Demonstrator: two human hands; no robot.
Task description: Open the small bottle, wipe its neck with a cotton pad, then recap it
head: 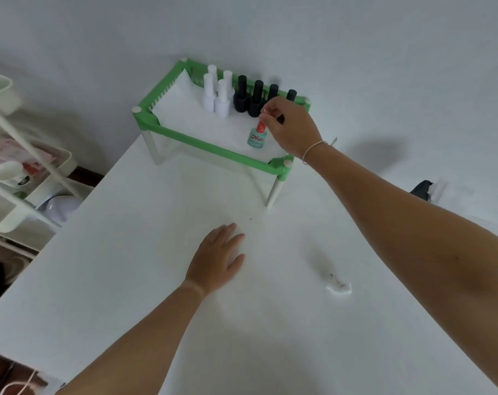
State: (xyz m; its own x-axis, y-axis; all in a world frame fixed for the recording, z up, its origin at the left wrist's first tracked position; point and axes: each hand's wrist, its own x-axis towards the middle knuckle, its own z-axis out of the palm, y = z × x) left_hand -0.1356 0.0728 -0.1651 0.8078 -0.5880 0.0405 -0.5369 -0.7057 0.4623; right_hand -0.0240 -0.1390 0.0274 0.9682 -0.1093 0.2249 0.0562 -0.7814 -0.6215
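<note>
Pinching the red cap of the teal bottle (257, 138), the right hand (292, 126) has thumb and fingertips closed on the cap top; bottle stands upright on the white liner of the green rack (213, 151), near its front-right corner, apart from the white bottles (217, 94) and black bottles (250, 96) lined up along the back. Left hand (218, 259) lies flat and open on the table (128, 266), palm down, holding nothing. A used, smudged cotton pad (339, 287) sits on the table to the right of that hand, well apart from the rack. Cap looks on, so by my read either step one hasn't begun or the bottle is already recapped and back on the rack; can't tell which. Handling guess: small, light, rigid bottle, likely glass, so breakable if dropped; smooth body could slip. Lifting by the cap alone is fine only while it's screwed tight; for uncapping, better to grip the squat teal body with the left hand and twist the narrow cap with the right. Label: red script on the body, reads something like "Nails", too blurred to confirm; smaller print below unreadable. Cap has a pale pattern, not legible.
</note>
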